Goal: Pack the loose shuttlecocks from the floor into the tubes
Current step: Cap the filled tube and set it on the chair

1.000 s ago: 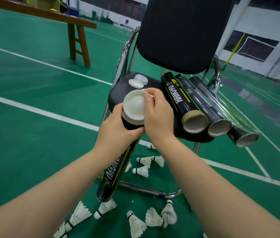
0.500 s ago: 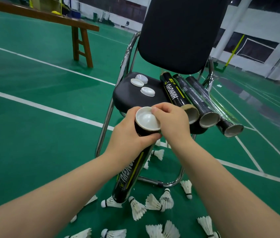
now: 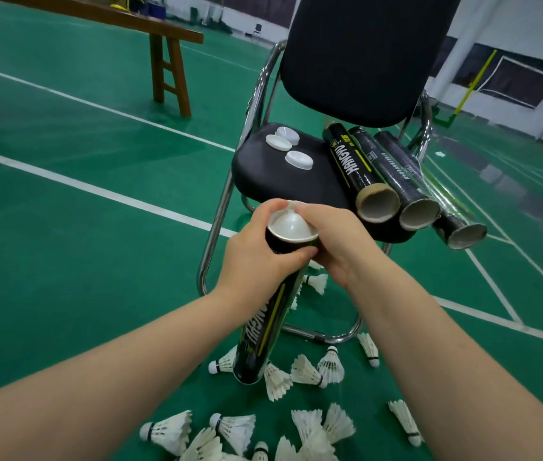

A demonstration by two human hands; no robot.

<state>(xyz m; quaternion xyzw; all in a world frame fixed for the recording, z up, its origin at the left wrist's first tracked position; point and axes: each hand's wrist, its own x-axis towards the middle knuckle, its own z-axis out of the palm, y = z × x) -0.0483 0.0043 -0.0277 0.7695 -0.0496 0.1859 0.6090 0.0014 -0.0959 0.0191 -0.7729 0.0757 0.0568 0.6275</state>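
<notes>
My left hand (image 3: 257,257) grips the upper end of a black shuttlecock tube (image 3: 263,334) that slants down toward the floor. My right hand (image 3: 340,241) is closed on the tube's rim and on the white cap (image 3: 291,226) sitting in its mouth. Several loose white shuttlecocks (image 3: 306,372) lie on the green floor below and around the tube's lower end. Three open black tubes (image 3: 353,168) lie side by side on the seat of a black chair (image 3: 283,181). Three more white caps (image 3: 298,159) rest on the seat's left part.
The chair's chrome legs (image 3: 217,221) stand right behind the held tube, its black backrest (image 3: 363,54) above. A wooden bench (image 3: 167,64) stands at the back left. White court lines (image 3: 97,191) cross the green floor.
The view has pulled back and down from the chair. The tube in my hands has come lower, below the seat's front edge, and the cap now sits in its mouth. More shuttlecocks show at the bottom.
</notes>
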